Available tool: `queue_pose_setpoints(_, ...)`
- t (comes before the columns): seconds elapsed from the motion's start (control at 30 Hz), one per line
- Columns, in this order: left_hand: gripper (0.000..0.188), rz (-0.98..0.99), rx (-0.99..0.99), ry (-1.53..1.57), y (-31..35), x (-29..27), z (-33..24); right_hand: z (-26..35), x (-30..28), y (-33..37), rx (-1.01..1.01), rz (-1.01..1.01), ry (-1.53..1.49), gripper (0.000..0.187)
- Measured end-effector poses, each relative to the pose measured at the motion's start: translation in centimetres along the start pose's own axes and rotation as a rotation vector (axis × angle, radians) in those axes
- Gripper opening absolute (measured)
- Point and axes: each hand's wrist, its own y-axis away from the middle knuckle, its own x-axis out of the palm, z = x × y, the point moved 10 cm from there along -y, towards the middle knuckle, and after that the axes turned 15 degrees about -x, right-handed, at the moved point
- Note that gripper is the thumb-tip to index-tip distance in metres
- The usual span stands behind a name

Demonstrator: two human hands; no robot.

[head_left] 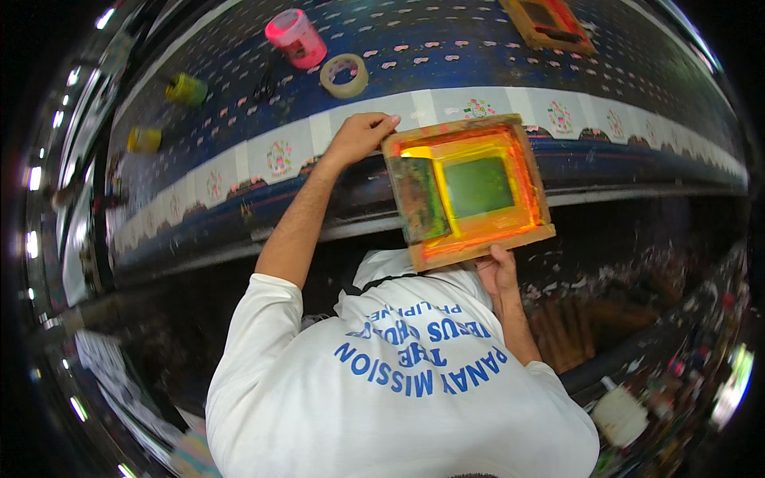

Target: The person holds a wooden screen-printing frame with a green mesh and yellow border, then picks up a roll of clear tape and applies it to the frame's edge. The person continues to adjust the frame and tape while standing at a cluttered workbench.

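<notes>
A wooden screen printing frame (531,179) is tilted over the near edge of the table, its inside smeared with yellow and orange ink around a green mesh window. My right hand (498,271) grips its lower edge, thumb on the front side and the other fingers mostly hidden behind. My left hand (362,137) is closed at the upper left corner of the frame, over a pale printed strip (319,127); what lies under its fingers is partly hidden.
The long blue table (239,119) carries rows of small printed pieces. On it stand a pink ink tub (296,38), a tape roll (344,76), yellow containers (186,90) and a second frame (550,24). A white container (620,414) stands amid clutter at lower right.
</notes>
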Motion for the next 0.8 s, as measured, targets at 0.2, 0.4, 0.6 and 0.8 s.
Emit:
queue_pose_setpoints(0.2, 0.034, -0.483, 0.371, -0.292, -1.3, -7.5, -2.1, -0.1, -0.9, 0.0, -0.305, -0.133, 0.081, 0.047)
queue_pose_setpoints(0.4, 0.036, -0.517, 0.512, -0.505, -4.1, -11.6, 0.4, -0.4, -0.6, 0.9, -0.401, -0.241, 0.063, 0.040)
queue_pose_setpoints(0.6, 0.032, -0.309, 0.541, -0.589, -7.9, -12.1, 1.2, -1.1, -0.4, 2.0, -0.460, -0.403, 0.048, 0.048)
queue_pose_setpoints(0.8, 0.031, -0.132, 0.392, -0.042, -4.7, -12.5, 1.9, 0.0, -5.3, 7.0, -0.530, -0.665, 0.518, 0.047)
